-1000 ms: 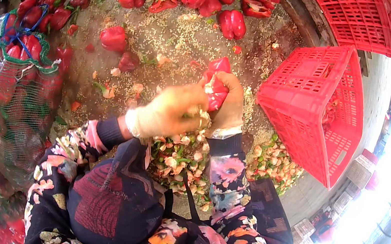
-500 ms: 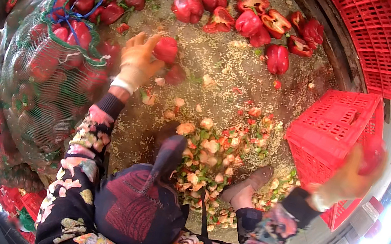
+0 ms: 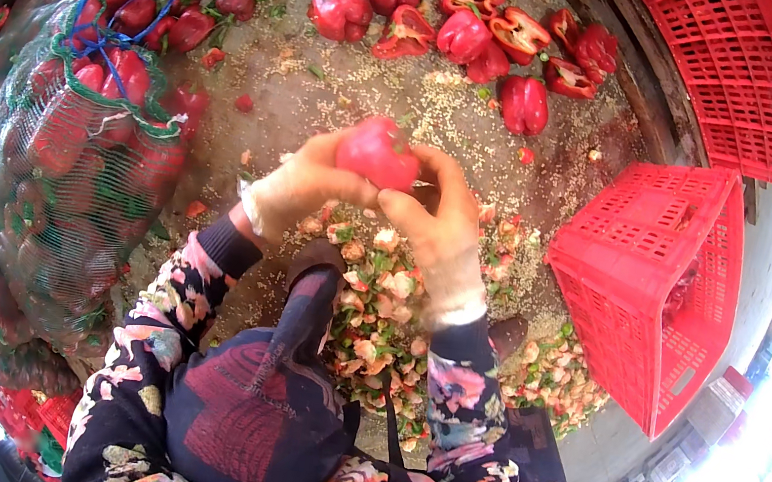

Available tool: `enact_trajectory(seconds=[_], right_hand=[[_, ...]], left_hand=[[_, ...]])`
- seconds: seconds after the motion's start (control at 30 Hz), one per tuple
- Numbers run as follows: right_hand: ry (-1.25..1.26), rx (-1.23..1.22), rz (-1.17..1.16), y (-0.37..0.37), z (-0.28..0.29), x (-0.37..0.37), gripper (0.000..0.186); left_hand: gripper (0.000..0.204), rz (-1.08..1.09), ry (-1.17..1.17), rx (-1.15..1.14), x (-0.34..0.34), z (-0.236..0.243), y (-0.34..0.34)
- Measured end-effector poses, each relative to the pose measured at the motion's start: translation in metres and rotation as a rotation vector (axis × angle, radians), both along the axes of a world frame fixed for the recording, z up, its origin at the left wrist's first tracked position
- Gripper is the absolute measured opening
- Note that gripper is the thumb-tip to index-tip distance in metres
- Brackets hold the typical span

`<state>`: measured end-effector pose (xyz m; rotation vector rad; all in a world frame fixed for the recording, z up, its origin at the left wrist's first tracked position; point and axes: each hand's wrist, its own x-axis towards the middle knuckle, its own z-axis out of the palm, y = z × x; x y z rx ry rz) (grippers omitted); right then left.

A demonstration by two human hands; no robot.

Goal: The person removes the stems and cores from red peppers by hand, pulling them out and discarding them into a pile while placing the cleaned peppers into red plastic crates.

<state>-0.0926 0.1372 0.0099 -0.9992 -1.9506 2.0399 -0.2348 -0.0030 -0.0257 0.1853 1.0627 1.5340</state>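
Observation:
A whole red bell pepper (image 3: 379,152) is held up in front of me between both hands. My left hand (image 3: 307,184), in a soiled orange-and-white glove, is closed around its left side. My right hand (image 3: 439,234), gloved the same way, grips it from the right, thumb at its lower edge. The two thumbs nearly meet beneath the pepper. Whether the right palm also hides a small tool, I cannot make out. Below the hands lies a heap of cut-out pepper cores and stems (image 3: 386,306).
Whole and halved red peppers (image 3: 341,10) lie along the far side of the seed-strewn floor (image 3: 261,143). A green mesh sack (image 3: 65,183) full of peppers stands at left. At right a red plastic crate (image 3: 644,220) lies tipped, with another red crate (image 3: 730,73) behind it.
My left hand has drawn back toward me with a red pepper. My right hand, which held red pepper at the tipped crate, has swung left and now grips the left hand's pepper.

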Motion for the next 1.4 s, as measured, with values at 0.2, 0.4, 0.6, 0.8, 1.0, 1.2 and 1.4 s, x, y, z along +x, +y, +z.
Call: enact_trajectory(seconds=[0.2,0.4,0.6,0.8,1.0,1.2,1.4], right_hand=[[-0.097,0.353,0.055,0.006,0.014,0.004,0.029],[0.042,0.416,0.046,0.006,0.011,0.009,0.019],[0.078,0.662,-0.166,-0.029,0.000,0.001,0.007],[0.234,1.063,0.062,-0.064,0.022,0.003,0.021],[0.096,0.124,0.156,-0.020,0.033,0.032,0.043],[-0.021,0.660,0.289,-0.001,0.005,0.010,0.081],[0.000,0.971,0.207,-0.011,-0.035,0.008,0.060]], left_hand=[[0.079,0.018,0.340,0.103,0.020,0.016,0.010],[0.053,0.085,0.812,-0.158,0.041,0.033,0.017],[0.025,0.358,0.526,-0.273,0.050,0.046,0.033],[0.026,0.391,-0.224,-0.119,0.038,0.027,0.034],[0.033,0.298,-0.601,0.015,0.029,-0.013,0.027],[0.039,0.134,-0.118,-0.116,0.042,-0.004,0.026],[0.040,0.015,0.162,-0.256,0.048,-0.006,0.014]])
